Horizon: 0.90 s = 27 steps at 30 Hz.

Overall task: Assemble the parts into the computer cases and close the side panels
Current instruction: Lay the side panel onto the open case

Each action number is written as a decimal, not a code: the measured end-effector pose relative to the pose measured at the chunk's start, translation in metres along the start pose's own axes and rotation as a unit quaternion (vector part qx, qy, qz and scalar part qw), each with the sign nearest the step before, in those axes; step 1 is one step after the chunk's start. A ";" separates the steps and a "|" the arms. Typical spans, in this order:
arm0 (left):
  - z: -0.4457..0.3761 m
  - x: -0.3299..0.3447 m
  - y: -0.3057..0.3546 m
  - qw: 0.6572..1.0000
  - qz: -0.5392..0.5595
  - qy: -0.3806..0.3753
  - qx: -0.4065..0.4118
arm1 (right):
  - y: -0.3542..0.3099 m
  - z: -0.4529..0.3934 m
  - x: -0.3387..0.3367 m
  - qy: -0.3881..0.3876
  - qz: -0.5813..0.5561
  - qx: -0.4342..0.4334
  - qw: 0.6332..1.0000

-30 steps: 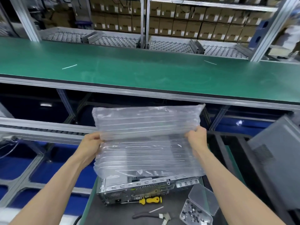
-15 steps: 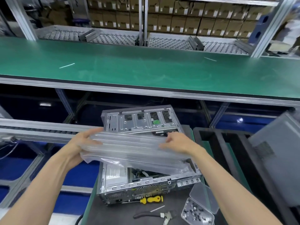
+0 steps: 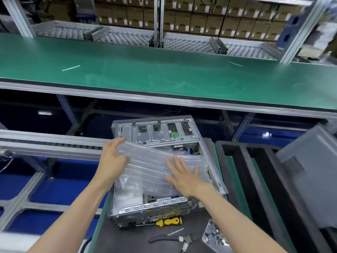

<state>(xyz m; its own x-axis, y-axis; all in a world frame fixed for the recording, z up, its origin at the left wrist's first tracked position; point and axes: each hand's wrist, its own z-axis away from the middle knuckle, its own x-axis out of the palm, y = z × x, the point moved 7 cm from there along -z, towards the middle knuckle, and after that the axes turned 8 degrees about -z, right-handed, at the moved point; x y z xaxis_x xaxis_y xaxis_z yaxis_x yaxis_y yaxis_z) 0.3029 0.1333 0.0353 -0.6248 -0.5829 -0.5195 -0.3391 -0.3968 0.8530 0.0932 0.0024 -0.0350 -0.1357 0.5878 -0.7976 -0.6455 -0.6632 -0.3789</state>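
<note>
A: Lower centre of frame: we see 1 open computer case [image 3: 160,137] lying on its side on a dark mat [image 3: 127,238], its open side facing up.

B: Agreed. A clear air-cushion sheet [image 3: 151,167] lies across the case opening, tilted, with its left end higher.

A: Left hand [image 3: 114,161]: we log the fingers curled round the sheet's left edge, gripping it.

B: Right hand [image 3: 184,177]: fingers straight and spread wide, palm flat on top of the sheet toward its right end. It presses and grips nothing.

A: Bottom of frame, just in front of the case: 1 screwdriver with a yellow handle [image 3: 169,221], touching or nearly touching the case's near wall; we cannot tell which.

B: Below that, 1 pair of pliers [image 3: 175,239] on the mat, and a clear box of small screws [image 3: 213,234] at lower right of centre.

A: Right edge of frame: 1 grey side panel [image 3: 310,176], tilted, standing apart from the case, behind a black tray frame [image 3: 242,161].

B: Upper half: a green conveyor belt [image 3: 164,73], with cardboard boxes [image 3: 200,22] stacked along the top.
</note>
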 end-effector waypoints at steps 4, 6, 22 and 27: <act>0.004 0.015 0.011 0.999 -0.044 -0.005 0.000 | -0.006 -0.007 0.000 -0.023 0.055 0.029 0.998; 0.007 0.019 0.013 0.999 -0.042 -0.021 -0.020 | -0.010 -0.006 -0.005 -0.023 0.041 0.025 0.999; 0.009 0.152 0.072 0.901 -0.394 -0.148 0.107 | -0.015 -0.013 -0.017 0.023 -0.148 -0.051 0.987; 0.015 0.171 0.055 0.867 -0.451 -0.138 0.162 | 0.017 0.002 -0.040 0.190 -0.325 0.029 0.926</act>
<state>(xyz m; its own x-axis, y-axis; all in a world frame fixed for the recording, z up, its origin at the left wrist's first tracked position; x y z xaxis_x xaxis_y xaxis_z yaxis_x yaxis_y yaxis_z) 0.1668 0.0230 -0.0062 -0.1314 0.0700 -0.9888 -0.9291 -0.3567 0.0982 0.0860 -0.0315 -0.0085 0.5629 0.6419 -0.5207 -0.5383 -0.1934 -0.8203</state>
